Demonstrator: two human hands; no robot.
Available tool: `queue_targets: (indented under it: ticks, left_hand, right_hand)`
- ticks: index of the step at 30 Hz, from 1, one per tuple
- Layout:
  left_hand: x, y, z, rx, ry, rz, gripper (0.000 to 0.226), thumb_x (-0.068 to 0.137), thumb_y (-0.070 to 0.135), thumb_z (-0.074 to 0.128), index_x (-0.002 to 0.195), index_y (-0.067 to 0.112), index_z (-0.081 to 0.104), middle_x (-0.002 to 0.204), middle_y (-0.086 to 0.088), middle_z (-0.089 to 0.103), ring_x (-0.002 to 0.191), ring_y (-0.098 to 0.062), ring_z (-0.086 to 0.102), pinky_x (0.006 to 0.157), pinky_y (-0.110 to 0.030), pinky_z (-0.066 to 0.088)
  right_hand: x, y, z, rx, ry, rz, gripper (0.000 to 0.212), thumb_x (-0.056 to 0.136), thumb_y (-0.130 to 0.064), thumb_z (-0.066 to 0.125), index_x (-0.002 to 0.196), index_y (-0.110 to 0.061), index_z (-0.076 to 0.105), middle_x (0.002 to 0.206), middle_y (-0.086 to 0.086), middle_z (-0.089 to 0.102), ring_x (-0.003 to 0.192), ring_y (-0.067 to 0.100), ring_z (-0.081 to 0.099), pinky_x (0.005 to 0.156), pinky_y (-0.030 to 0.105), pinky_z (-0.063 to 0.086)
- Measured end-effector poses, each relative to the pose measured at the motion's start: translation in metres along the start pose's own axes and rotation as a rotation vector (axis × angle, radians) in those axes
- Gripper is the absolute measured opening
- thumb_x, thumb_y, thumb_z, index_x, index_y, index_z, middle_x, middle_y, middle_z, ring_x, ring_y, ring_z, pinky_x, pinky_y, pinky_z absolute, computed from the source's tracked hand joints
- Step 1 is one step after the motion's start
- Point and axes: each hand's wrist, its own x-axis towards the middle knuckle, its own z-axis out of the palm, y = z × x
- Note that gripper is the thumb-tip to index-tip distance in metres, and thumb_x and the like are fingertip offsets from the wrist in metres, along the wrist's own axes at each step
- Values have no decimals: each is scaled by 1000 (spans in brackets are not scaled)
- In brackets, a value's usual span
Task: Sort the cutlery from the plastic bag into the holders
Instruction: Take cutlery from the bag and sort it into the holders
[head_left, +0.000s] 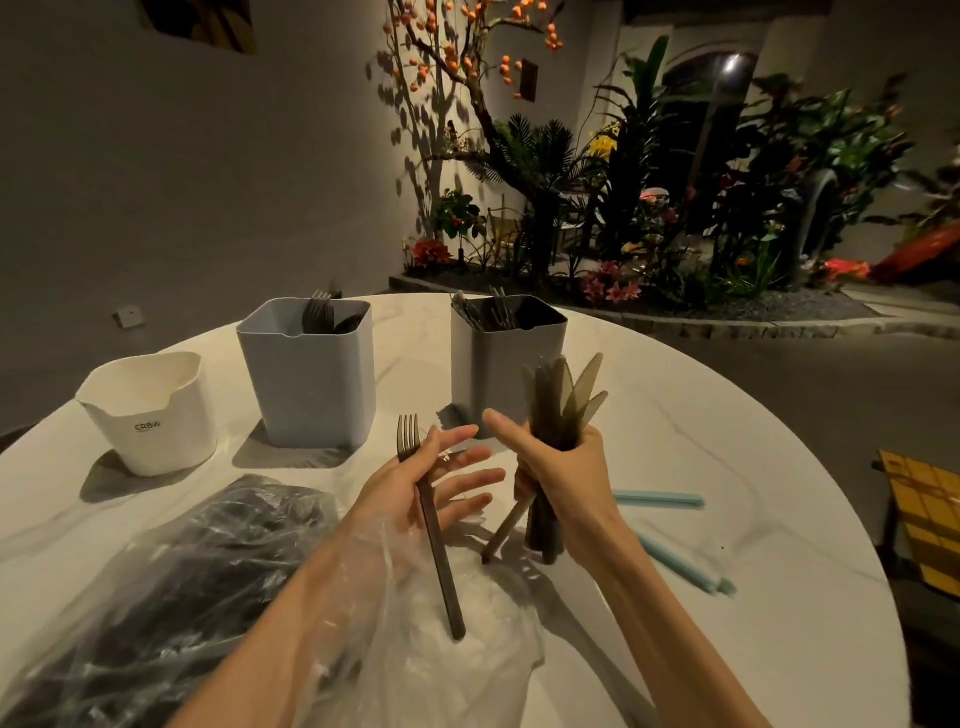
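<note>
Over a round white counter, the right hand grips a bundle of knives held upright, blades fanned toward the far grey holder. The left hand pinches a dark fork between thumb and palm, its other fingers spread; the fork's tines point away, its handle running back over the clear plastic bag. A second grey holder already contains forks.

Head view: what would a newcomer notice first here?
First, the right hand near the table's middle, gripping a fanned bundle of knives upright. Beside it, the left hand holds a single dark fork above the plastic bag. Behind stand two grey holders, already holding cutlery.
</note>
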Motion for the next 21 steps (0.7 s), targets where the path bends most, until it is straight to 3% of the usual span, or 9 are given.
queue_targets:
  ticks: [2, 6, 8, 12, 15, 17, 19, 21]
  left_hand:
    - [-1, 1, 1, 13, 3, 3, 43, 104, 38, 40, 127, 12, 65, 120, -13, 72, 104, -35, 73, 81, -39, 62]
    - [-2, 2, 1, 8, 12, 19, 41, 104, 37, 41, 123, 11, 67, 117, -14, 74, 103, -35, 73, 81, -39, 62]
    - [-1, 2, 0, 4, 17, 22, 41, 104, 37, 41, 123, 12, 68, 116, -13, 74, 102, -35, 73, 81, -39, 62]
    - [1, 1, -2, 4, 15, 13, 40, 104, 38, 40, 123, 14, 67, 118, -12, 73, 100, -32, 74, 74, -35, 61]
    - [2, 3, -6, -47, 15, 14, 40, 104, 36, 42, 122, 12, 68, 115, -14, 74, 96, -32, 75, 70, -35, 63]
    - [0, 6, -6, -76, 28, 13, 39, 105, 35, 41, 121, 11, 68, 115, -14, 73, 92, -31, 75, 71, -36, 63]
    - [-2, 10, -2, -82, 30, -4, 39, 105, 33, 40, 122, 11, 66, 120, -17, 70, 88, -30, 75, 71, -37, 63]
    - [-2, 20, 2, -68, -2, -4, 40, 105, 32, 40, 125, 8, 65, 122, -20, 68, 86, -30, 75, 69, -37, 63]
  right_hand:
    - [-3, 0, 4, 40, 36, 48, 48, 80, -45, 79, 89, -2, 58, 62, 5, 48, 52, 13, 49, 48, 18, 45]
    - [-5, -16, -2, 112, 123, -157, 41, 89, -35, 72, 66, -9, 51, 52, 2, 43, 42, 7, 43, 46, 18, 41]
    - [-4, -16, -4, 46, 123, -192, 41, 89, -34, 72, 64, -10, 51, 51, 3, 45, 41, 8, 46, 46, 18, 43]
    - [-2, 3, 2, -126, 31, 60, 44, 86, -52, 71, 77, -11, 56, 58, 2, 48, 51, 12, 50, 50, 20, 45]
    - [1, 9, -1, 48, 135, 12, 45, 87, -50, 70, 78, -9, 54, 56, 2, 45, 48, 11, 46, 47, 20, 43]
    - [1, 13, 0, -1, 164, 67, 47, 85, -54, 68, 84, -9, 55, 58, 3, 46, 50, 12, 47, 47, 19, 43]
    - [2, 13, 2, -43, 156, 209, 53, 86, -58, 66, 93, -8, 53, 59, 4, 47, 50, 11, 45, 46, 17, 42]
    - [15, -7, 0, 27, 97, 161, 49, 89, -54, 66, 84, -8, 51, 53, 1, 43, 43, 9, 41, 43, 18, 38]
